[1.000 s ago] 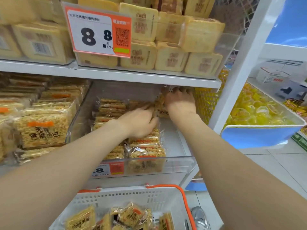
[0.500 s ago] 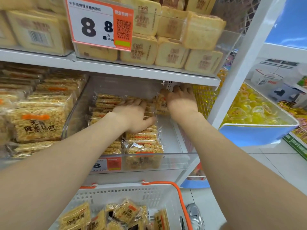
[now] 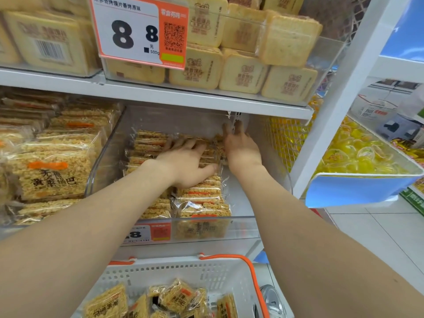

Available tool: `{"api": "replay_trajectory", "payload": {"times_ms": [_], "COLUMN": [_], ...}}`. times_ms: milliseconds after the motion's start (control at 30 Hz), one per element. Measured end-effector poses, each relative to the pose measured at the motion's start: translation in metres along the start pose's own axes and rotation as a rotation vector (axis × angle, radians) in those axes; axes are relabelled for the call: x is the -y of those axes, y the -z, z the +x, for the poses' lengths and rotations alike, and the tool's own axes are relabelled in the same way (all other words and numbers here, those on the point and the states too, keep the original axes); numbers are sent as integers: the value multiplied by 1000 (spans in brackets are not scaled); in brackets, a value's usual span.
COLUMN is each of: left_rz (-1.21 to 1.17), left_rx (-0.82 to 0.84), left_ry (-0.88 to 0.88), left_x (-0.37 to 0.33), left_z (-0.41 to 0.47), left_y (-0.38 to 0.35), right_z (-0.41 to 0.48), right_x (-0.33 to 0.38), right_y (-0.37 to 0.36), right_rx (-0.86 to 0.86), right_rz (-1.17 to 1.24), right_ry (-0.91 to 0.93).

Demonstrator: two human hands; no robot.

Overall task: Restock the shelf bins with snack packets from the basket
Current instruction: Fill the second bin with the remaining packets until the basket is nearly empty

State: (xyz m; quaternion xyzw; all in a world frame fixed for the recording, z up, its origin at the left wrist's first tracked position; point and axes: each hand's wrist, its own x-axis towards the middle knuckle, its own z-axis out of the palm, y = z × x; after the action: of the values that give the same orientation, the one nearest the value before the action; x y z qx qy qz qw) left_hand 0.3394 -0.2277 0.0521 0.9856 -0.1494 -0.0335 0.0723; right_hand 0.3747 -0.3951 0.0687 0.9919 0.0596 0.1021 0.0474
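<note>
- While both arms reach into the clear shelf bin [image 3: 243, 228], I see the left hand [image 3: 183, 164] lying palm down on the stacked snack packets [image 3: 202, 203] near the bin's middle. Its fingers are spread and straight, gripping nothing.
- At the bin's back right corner, the right hand [image 3: 243, 150] stretches its fingers toward the back wall, with its palm side against an upright packet [image 3: 220, 150]. I see no finger curled round it, though the fingertips are blurred.
- Stacked packets fill the bin's left side and middle, from the back wall to the front edge.
- Below the bin's front edge sits the white basket [image 3: 174, 267] with an orange handle [image 3: 250, 269]. Loose packets [image 3: 176, 299] lie inside it.
- On the bin's front edge, at its left end, hangs a small price tag [image 3: 149, 232].
- On the shelf above I see toast packs [image 3: 243, 74] and a large price tag [image 3: 140, 31] reading 8.8.
- Right of the white upright, a blue tray [image 3: 358, 191] holds yellow jelly cups [image 3: 358, 152].
</note>
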Motion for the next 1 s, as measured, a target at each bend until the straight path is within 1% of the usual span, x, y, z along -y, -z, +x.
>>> {"api": "replay_trajectory", "payload": {"times_ms": [133,200,300,367,400,467,567,667,733,833,933,1000], "left_rz": [-16,-26,-49,-45,-41,-53,-79,-88,-73,-39,-10,-28], "left_rx": [14,21,1,-50,-93,-206,-404,-511,-569,-679,-759,-726], "left_ry": [-2,0,-5,-17,-25,-35,-52,-89,-137,-257,-352,-392], "left_x": [2,2,-1,-5,-7,-11,-18,-28,-36,-48,-60,-66], "left_z": [1,1,-4,-10,-16,-30,-55,-80,-98,-127,-153,-169], "left_y": [-1,-1,2,7,10,16,22,24,26,27,15,-10], "right_z": [4,5,5,0,-1,-7,-28,-64,-91,-131,-171,-198], "right_x": [-4,-7,-15,-20,-21,-18,-9,-5,-4,-1,2,4], "right_y": [-6,-9,-17,-16,-14,-6,19,42,55,76,90,87], "right_rx": [43,70,144,185,171,75,-42,-198,-257,-200,-106,-34], "right_rz": [-53,-32,-18,-41,-49,-28,90,95,181,309,260,206], "right_ry": [10,25,108,155,169,177,169,212,220,225,257,271]}}
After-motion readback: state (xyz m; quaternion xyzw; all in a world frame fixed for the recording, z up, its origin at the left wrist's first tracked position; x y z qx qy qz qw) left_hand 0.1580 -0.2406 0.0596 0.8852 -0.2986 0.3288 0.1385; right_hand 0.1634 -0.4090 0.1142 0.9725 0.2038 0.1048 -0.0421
